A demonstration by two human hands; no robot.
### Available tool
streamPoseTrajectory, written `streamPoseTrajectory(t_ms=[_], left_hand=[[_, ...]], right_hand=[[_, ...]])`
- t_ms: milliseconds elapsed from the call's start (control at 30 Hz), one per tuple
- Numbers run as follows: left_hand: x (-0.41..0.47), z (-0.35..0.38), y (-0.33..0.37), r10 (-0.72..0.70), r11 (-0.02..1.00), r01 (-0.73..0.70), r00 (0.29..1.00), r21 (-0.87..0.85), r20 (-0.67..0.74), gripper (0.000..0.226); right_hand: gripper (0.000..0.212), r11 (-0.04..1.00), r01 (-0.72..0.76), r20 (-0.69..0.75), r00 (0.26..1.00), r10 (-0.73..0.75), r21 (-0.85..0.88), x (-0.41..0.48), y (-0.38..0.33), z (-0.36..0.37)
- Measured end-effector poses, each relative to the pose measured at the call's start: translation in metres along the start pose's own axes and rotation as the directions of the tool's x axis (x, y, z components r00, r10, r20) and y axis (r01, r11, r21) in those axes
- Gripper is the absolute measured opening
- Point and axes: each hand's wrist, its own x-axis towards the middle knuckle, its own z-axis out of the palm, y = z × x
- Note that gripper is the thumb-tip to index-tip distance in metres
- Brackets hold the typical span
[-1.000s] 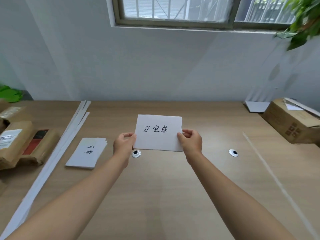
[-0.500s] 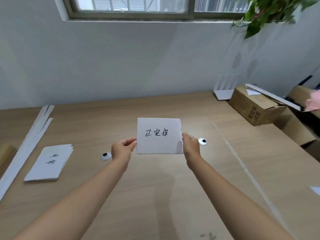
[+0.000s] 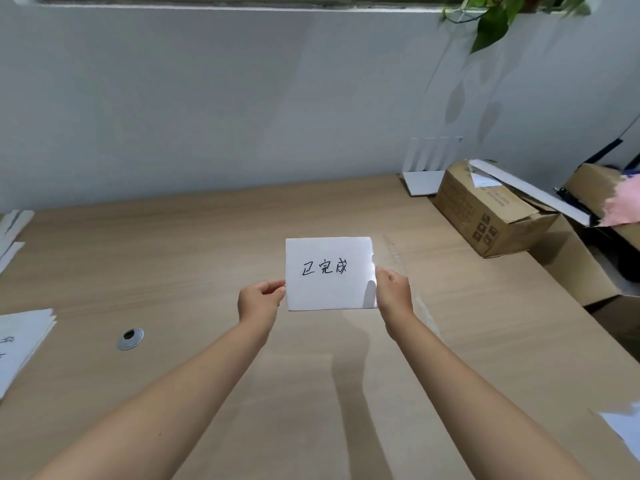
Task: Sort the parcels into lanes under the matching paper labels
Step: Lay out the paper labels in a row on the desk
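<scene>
Soft, even daylight; faint arm shadows fall on the worktop (image 3: 207, 258); wide-angle bending and blur mark the edges.

Both forearms (image 3: 194, 382) are bare, unsleeved skin running down to the bare left hand (image 3: 259, 299) and right hand (image 3: 393, 292).

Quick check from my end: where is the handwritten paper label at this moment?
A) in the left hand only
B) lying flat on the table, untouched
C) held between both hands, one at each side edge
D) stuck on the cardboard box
C: the left hand and the right hand each pinch one side edge of the paper label.
</scene>
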Motion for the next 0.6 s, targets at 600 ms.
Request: streamPoseTrajectory(t_ms=[600], left_hand=[[0.133,0.182,-0.052,-0.169,0.986,0.169,0.985,0.004,0.042,0.036]], right_hand=[[0.020,0.977,-0.096,0.012,0.995,0.100,-0.190,0.232,0.097,-0.003]])
